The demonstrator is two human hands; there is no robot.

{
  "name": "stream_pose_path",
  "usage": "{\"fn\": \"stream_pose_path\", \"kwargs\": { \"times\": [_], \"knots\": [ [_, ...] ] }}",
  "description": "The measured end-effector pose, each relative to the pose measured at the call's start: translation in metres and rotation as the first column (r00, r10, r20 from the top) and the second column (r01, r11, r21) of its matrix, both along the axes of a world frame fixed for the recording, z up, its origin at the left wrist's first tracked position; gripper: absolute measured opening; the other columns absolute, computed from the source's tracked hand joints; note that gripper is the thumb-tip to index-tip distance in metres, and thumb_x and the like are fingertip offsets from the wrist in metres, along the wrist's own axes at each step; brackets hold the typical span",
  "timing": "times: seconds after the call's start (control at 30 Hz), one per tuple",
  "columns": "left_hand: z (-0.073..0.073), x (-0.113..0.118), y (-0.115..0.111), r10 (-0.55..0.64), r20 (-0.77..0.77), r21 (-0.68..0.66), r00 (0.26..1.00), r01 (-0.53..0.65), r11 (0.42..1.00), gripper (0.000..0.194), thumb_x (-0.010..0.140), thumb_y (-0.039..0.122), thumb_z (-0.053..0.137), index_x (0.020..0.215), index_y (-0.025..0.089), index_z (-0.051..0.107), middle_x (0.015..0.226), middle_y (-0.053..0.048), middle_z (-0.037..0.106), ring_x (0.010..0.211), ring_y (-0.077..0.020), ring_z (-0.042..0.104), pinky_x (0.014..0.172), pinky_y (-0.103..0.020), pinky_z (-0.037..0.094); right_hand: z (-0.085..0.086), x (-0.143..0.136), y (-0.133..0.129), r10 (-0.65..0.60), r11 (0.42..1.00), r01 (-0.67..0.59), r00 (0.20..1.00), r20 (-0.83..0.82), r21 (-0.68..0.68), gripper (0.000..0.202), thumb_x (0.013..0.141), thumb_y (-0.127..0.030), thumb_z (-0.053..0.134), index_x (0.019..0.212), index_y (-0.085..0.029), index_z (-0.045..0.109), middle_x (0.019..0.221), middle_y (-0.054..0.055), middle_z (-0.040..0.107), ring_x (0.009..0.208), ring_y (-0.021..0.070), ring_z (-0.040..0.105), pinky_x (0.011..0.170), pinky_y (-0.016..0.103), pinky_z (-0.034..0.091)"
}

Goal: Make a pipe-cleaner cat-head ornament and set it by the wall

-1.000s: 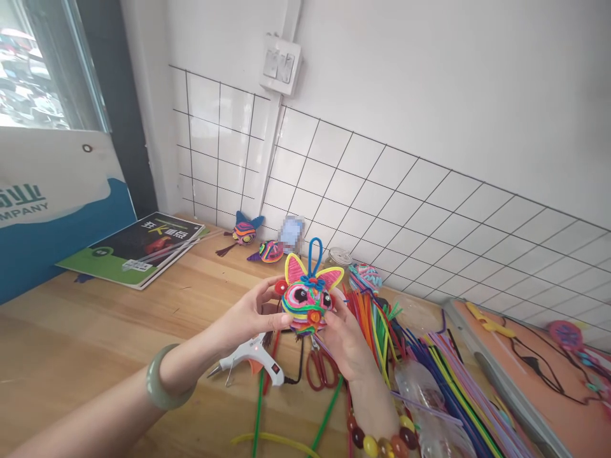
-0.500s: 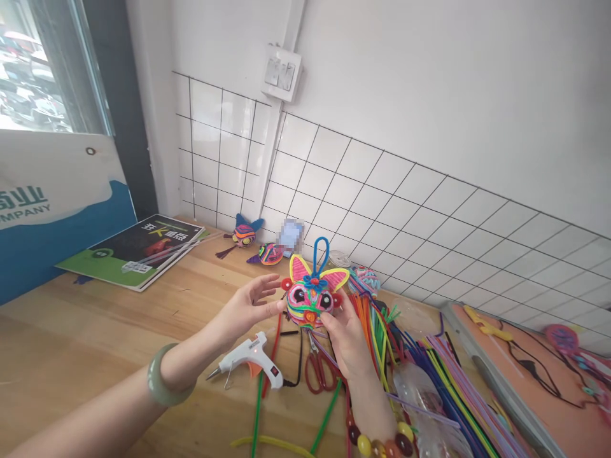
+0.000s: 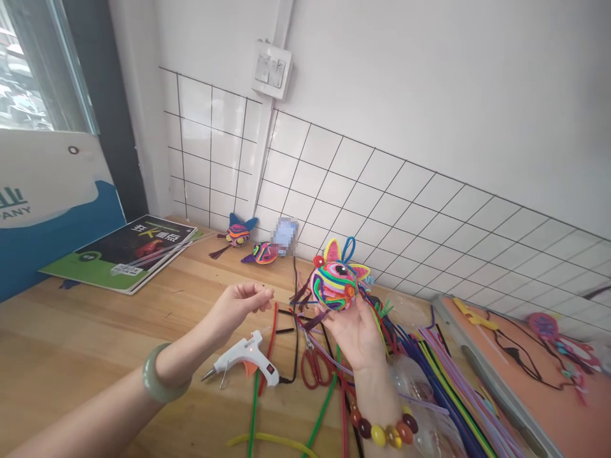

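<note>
Ornament [image 3: 334,283]: sitting right of the frame's centre, above the table [image 3: 114,337], its ears pointing up and its tassels [image 3: 300,296] hanging to the left.
Right hand [image 3: 356,334]: cupping the ornament from below, fingers and palm supporting it.
Left hand [image 3: 243,302]: hovering apart from it, fingers curling in; whether they are pinching anything small, one cannot tell.
Drop risk: the ornament is relying on one hand, so a loose grip or sharp turn could be letting it roll off towards the scissors [image 3: 316,362].
Snag risk: the tassels are dangling near the cord [image 3: 295,343] and could be catching on it.
Burn risk: the glue gun [image 3: 248,356] is showing a small red light; if hot, its nozzle could be scorching a lowered left wrist.
Board [image 3: 42,172]: displaying "ANY" at far left, under a cut-off character.
Book [image 3: 90,270]: showing a Chinese title ending in "点"; its white sticker is staying too small to read.
</note>
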State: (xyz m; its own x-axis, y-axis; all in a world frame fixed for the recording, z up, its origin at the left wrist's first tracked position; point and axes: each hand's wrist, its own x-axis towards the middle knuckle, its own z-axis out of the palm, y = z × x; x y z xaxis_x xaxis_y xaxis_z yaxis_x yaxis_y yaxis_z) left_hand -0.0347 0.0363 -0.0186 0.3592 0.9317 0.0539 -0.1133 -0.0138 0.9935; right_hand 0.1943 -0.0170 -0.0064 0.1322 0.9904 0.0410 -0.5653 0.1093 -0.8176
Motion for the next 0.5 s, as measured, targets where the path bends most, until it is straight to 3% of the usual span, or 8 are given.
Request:
{"fn": "stream_pose_path", "kwargs": {
  "times": [0.13,0.23,0.5],
  "knots": [
    [0.006,0.002,-0.005,-0.085,-0.068,-0.07,0.994,0.08,0.994,0.041,0.066,0.054,0.073,0.062,0.016,0.059,0.04,0.008,0.04,0.038,-0.0048,0.027,0.041,-0.021,0.021,0.005,0.001,-0.003,0.038,0.999,-0.039,0.999,-0.034,-0.01,0.023,0.079,-0.05,0.063,0.094,-0.033,0.068,0.101,-0.001,0.073,0.096,0.0226,0.064,0.089,0.046,0.048],
    [0.008,0.003,-0.008,-0.124,-0.089,-0.076,0.988,0.118,0.99,0.045,0.066,0.058,0.07,0.063,0.016,0.057,0.038,0.011,0.031,0.035,-0.0039,0.023,0.038,-0.02,0.018,0.005,0.0,-0.005,0.072,0.997,-0.074,0.995,-0.065,-0.034,0.024,0.079,-0.051,0.063,0.094,-0.033,0.068,0.101,-0.001,0.072,0.094,0.0236,0.064,0.091,0.05,0.046],
    [-0.006,0.005,-0.006,-0.292,-0.191,-0.055,0.937,0.287,0.956,0.045,0.072,0.059,0.065,0.08,0.015,0.06,0.044,0.009,0.04,0.036,-0.0058,0.033,0.036,-0.018,0.025,0.011,0.0,-0.011,0.141,0.985,-0.158,0.968,-0.207,-0.071,0.027,0.075,-0.051,0.068,0.094,-0.031,0.069,0.094,0.0,0.073,0.089,0.0223,0.064,0.094,0.049,0.045]
  ]
}}
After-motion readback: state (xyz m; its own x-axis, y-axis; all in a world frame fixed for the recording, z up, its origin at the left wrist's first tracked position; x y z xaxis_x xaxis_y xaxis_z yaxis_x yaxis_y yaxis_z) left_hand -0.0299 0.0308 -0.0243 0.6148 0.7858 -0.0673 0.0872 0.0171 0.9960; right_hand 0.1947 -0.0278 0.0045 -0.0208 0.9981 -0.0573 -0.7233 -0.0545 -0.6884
